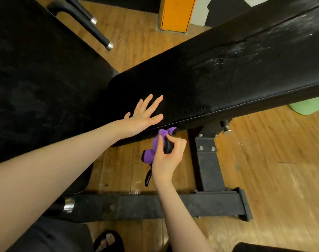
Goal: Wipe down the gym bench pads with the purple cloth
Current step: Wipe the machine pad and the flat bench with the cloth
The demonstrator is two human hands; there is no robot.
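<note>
Black bench pad, wooden floor

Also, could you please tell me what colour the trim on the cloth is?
Black, edging the purple cloth gripped in the right hand; head view.

floor: we see warm brown wood-plank flooring | top centre: an orange upright panel standing on it | top left: two black angled metal tubes with silver end caps | right edge: a pale green soft object — partly hidden, we cannot identify it | bottom: a foot in a black sandal
</note>
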